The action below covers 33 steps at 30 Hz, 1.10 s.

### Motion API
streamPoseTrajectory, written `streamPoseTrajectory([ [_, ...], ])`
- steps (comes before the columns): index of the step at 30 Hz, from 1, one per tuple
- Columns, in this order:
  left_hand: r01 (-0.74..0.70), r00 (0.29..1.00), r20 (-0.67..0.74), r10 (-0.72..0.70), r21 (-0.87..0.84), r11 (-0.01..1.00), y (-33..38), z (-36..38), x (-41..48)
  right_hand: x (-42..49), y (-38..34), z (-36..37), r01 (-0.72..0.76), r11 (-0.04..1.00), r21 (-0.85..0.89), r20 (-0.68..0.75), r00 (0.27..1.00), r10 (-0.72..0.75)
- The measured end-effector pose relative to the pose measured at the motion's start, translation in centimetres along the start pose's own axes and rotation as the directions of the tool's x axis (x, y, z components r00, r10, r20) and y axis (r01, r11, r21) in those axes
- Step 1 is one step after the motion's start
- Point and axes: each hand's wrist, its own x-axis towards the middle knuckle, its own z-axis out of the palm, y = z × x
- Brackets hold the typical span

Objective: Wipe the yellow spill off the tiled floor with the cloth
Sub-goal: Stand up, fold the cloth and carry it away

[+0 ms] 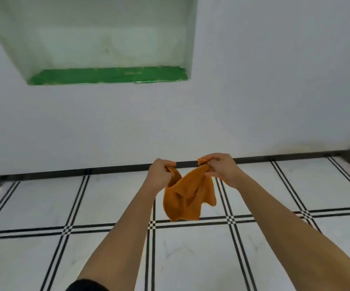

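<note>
On the left, a recessed wall niche (98, 38) with a green-painted sill sat high in the white wall (274, 80), above the dark skirting (65, 172) and the white tiled floor (190, 259) crossed by black triple lines. The left hand (159, 175) pinched one top corner of the orange cloth (187, 198), and the right hand (220, 170) was closed on the other corner, so the cloth hung slack in the air between them, clear of the floor. No writing could be read anywhere, and nothing stood between the hands and the tiles.
</note>
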Motion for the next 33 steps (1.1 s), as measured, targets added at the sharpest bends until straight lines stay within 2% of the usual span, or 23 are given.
streamPoseTrajectory([
  [2,-0.016,0.997,-0.071,0.022,0.084,0.996,-0.5,-1.2,-0.1,0.5,-0.2,0.9,-0.040,0.999,-0.026,0.020,0.999,0.041],
  [4,-0.047,0.992,-0.107,0.061,0.133,0.990,-0.9,-2.8,-0.2,1.0,-0.4,1.8,0.002,0.985,-0.174,0.045,0.999,0.006],
  [6,-0.076,0.980,-0.176,0.093,0.101,0.992,-1.6,-4.8,-0.2,1.4,-1.0,2.6,0.050,0.932,-0.358,0.011,0.999,-0.049],
  [9,0.041,0.944,-0.323,-0.073,-0.105,0.994,-3.0,-7.5,-0.3,2.0,-1.6,3.1,-0.013,0.828,-0.561,-0.142,0.986,-0.082],
  [10,0.094,0.937,-0.326,-0.128,-0.116,0.989,-3.7,-8.0,-0.4,2.1,-1.5,3.4,-0.046,0.804,-0.593,-0.173,0.982,-0.071],
  [12,0.185,0.940,-0.279,-0.197,-0.068,0.980,-5.0,-8.0,-0.5,1.9,-1.4,4.3,-0.060,0.726,-0.685,-0.153,0.986,-0.063],
  [14,0.241,0.929,-0.255,-0.266,-0.127,0.962,-5.7,-7.3,-0.6,1.7,-1.5,5.4,0.013,0.649,-0.760,-0.065,0.993,-0.096],
  [16,0.269,0.922,-0.220,-0.319,-0.230,0.935,-5.9,-6.8,-0.7,1.6,-1.9,6.6,0.100,0.674,-0.732,0.023,0.992,-0.122],
  [20,0.253,0.937,-0.164,-0.308,-0.291,0.923,-5.3,-7.0,-0.6,1.0,-2.7,7.6,0.152,0.803,-0.577,0.071,0.988,-0.136],
  [23,0.270,0.907,-0.209,-0.365,-0.375,0.887,-5.1,-7.8,-0.2,0.7,-3.2,7.5,0.139,0.770,-0.623,0.091,0.990,-0.105],
  [26,0.313,0.863,-0.247,-0.440,-0.423,0.850,-5.4,-8.2,-0.5,0.1,-3.5,7.2,0.026,0.741,-0.671,0.027,1.000,-0.011],
  [29,0.220,0.939,-0.188,-0.289,-0.319,0.922,-5.3,-7.5,-1.4,-0.5,-3.9,7.2,-0.003,0.820,-0.572,0.059,0.997,0.045],
  [31,0.134,0.973,-0.134,-0.188,-0.333,0.933,-4.6,-6.9,-2.3,-1.2,-4.4,7.3,-0.024,0.928,-0.373,0.111,0.991,0.070],
  [33,0.043,0.991,-0.107,-0.085,-0.346,0.937,-3.8,-6.3,-3.0,-1.8,-5.1,7.3,-0.086,0.987,-0.135,0.162,0.981,0.108],
])
